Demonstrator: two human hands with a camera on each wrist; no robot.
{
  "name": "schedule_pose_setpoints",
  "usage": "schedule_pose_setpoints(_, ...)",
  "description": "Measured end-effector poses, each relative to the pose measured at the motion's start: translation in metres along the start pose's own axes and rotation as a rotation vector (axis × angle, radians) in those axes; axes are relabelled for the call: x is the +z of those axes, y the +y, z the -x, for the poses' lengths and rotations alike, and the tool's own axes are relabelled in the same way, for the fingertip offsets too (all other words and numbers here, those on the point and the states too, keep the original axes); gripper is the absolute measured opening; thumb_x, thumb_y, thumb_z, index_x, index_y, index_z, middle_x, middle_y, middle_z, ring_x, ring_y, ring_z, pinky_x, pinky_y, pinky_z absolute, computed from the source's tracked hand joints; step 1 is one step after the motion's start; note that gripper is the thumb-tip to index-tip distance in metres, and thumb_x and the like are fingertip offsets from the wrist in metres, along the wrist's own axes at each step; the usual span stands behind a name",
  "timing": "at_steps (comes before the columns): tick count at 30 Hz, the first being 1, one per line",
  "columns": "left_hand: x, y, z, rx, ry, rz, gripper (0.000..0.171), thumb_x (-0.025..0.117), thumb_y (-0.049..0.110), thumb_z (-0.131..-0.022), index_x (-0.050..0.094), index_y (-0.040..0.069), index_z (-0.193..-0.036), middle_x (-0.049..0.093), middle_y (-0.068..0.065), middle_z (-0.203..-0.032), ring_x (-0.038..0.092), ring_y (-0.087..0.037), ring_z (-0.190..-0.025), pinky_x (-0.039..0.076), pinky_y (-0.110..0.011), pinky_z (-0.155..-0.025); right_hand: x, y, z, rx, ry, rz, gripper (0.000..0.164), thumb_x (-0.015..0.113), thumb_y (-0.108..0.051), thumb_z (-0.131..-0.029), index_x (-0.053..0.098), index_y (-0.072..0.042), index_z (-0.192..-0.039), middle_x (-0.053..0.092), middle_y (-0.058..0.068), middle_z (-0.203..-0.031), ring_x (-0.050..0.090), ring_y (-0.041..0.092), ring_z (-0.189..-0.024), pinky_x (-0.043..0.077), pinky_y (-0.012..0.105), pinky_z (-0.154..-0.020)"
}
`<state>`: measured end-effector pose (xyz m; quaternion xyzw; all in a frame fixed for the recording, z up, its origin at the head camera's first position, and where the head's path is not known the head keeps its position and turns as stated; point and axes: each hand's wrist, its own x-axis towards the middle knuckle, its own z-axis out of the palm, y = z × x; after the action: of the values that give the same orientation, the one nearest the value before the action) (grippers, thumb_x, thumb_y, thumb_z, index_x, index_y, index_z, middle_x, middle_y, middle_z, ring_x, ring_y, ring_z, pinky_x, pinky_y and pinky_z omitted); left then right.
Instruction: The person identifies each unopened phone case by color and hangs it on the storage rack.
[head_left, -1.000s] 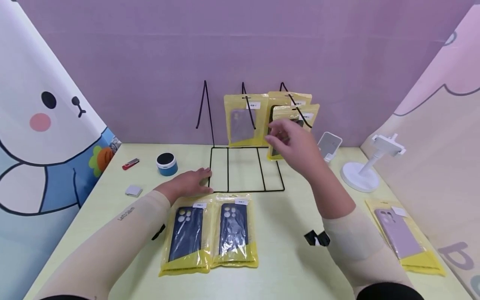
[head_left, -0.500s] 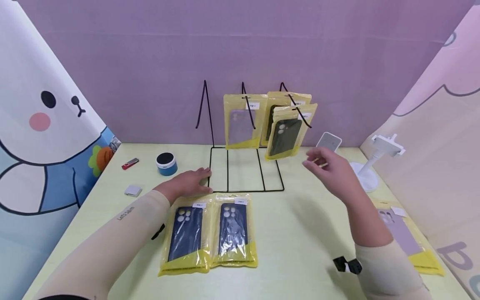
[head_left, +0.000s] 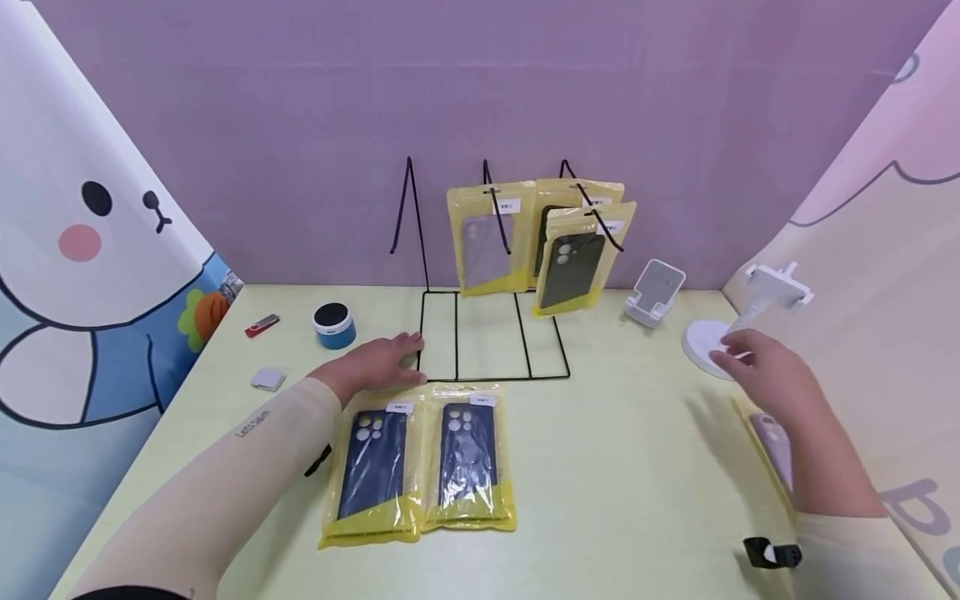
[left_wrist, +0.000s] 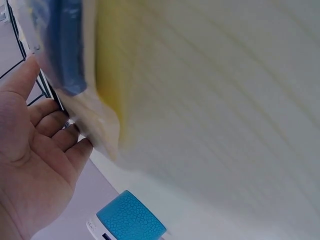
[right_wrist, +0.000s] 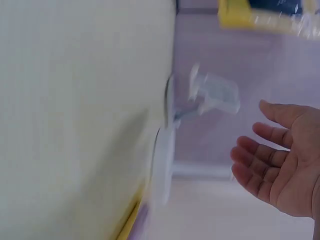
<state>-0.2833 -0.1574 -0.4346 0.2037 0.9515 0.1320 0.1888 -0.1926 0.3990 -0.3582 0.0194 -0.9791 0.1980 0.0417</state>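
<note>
Down at the bottom centre of the frame, two bagged navy phone cases lie side by side, the left packet (head_left: 371, 467) and its neighbour, the right packet (head_left: 468, 462), edges touching. These look light: slick, crinkly film round a case that's probably springy rather than brittle, so a pinch on the flat top margin should beat a grab at the glossy middle. Lower right now, and a lilac-case packet (head_left: 772, 440) is mostly lost beneath the right forearm. Up to the middle left: the left hand (head_left: 378, 362) is loose, thumb spread, fingertips at the left bar of the black wire rack (head_left: 495, 380); whether they press or merely rest, I can't tell. Over on the right, the right hand (head_left: 768, 375) holds nothing, fingers softly bent, in front of the white stand (head_left: 780, 287), whose stem it partly covers; the right wrist view blurs that stand badly. Farther back, upper centre, a pale lilac packet (head_left: 487, 246) hangs on the middle prong, a front black-case packet (head_left: 572, 271) on the right one, hiding much of the rear packet (head_left: 553, 196). Label print is too small to read.
</note>
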Motion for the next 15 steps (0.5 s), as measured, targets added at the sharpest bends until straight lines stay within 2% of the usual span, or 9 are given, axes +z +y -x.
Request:
schedule_pose_setpoints(6, 0.000, 0.001, -0.001, -0.028, -0.013, 0.017, 0.081, 0.059, 0.054, -0.093, 0.022, 0.020, -0.158, 0.014, -0.012, -0.165, 0.019, -0.036, -0.150, 0.024, -0.052, -0.119, -0.011, 0.053, 0.004, 0.104, -0.112, 0.107, 0.064, 0.045, -0.047, -0.102, 0.044, 0.010, -0.132, 0.051, 0.039, -0.127, 0.052, 0.057, -0.109, 0.044, 0.064, -0.078)
schedule_pose_setpoints(11, -0.001, 0.001, -0.001, -0.035, -0.019, 0.019, 0.081, 0.059, 0.054, -0.093, 0.022, 0.021, -0.158, 0.013, -0.010, -0.165, 0.019, -0.035, -0.150, 0.024, -0.052, -0.119, -0.012, 0.089, 0.005, 0.167, -0.279, 0.185, 0.080, 0.043, -0.056, -0.099, 0.036, 0.016, -0.134, 0.043, 0.044, -0.129, 0.042, 0.064, -0.112, 0.041, 0.071, -0.084)
schedule_pose_setpoints(15, -0.001, 0.001, 0.000, -0.042, -0.018, 0.028, 0.081, 0.059, 0.054, -0.093, 0.021, 0.022, -0.158, 0.013, -0.010, -0.165, 0.018, -0.034, -0.150, 0.023, -0.051, -0.120, -0.004, 0.109, 0.006, 0.210, -0.414, 0.155, 0.093, 0.046, -0.062, -0.096, 0.027, 0.019, -0.139, 0.034, 0.049, -0.133, 0.036, 0.067, -0.116, 0.038, 0.072, -0.090)
